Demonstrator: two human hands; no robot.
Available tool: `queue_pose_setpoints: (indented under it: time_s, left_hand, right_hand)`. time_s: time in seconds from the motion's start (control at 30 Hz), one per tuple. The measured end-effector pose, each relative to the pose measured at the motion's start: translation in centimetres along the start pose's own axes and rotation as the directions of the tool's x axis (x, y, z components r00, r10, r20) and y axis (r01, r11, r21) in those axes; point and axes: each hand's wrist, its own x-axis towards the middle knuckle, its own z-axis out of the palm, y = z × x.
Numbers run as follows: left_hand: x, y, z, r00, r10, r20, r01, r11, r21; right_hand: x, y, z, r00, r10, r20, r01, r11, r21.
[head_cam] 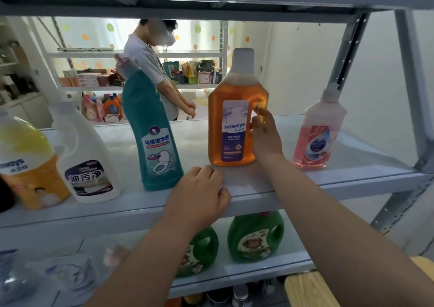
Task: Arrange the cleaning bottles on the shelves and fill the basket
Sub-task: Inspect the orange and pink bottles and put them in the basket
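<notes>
Seaways bottle [234, 123]: amber liquid, white cap, purple-white label; upright on shelf [305, 181], mid-row. Right hand [266, 140] at its 3 o'clock, fingers grasping handle. Left hand [199, 194] at 7 o'clock, fingers loosely curled on shelf edge, holding nothing.

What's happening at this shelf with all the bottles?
A person is arranging cleaning bottles on a metal shelf. Their right hand grips the amber bottle, which stands upright between a teal bottle and a pink bottle. Their left hand rests on the shelf's front edge. Two green jugs sit one shelf down.
</notes>
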Motion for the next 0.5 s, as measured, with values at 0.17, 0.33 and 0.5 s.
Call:
queue_pose_setpoints:
  time_s: [0.17, 0.33, 0.5]
  left_hand:
    - [0.0, -0.1, 0.2, 0.998, -0.040, 0.046, 0.040, 0.999, -0.001]
    - [0.8, 1.7, 0.0, 0.997, 0.005, 0.073, 0.003, 0.995, -0.099]
    - [4.8, 7.4, 1.7, 0.963, 0.055, 0.265, 0.057, 0.916, -0.397]
  right_hand:
    - [-3.1, 0.7, -2.0, 0.981, 0.123, 0.148, -0.089, 0.971, -0.221]
    - [-9.1, 3.1, -7.0, 0.953, -0.139, 0.271, 0.275, 0.775, -0.569]
    - [-10.3, 6.2, -13.4, 0.945, -0.193, 0.264, 0.323, 0.678, -0.661]
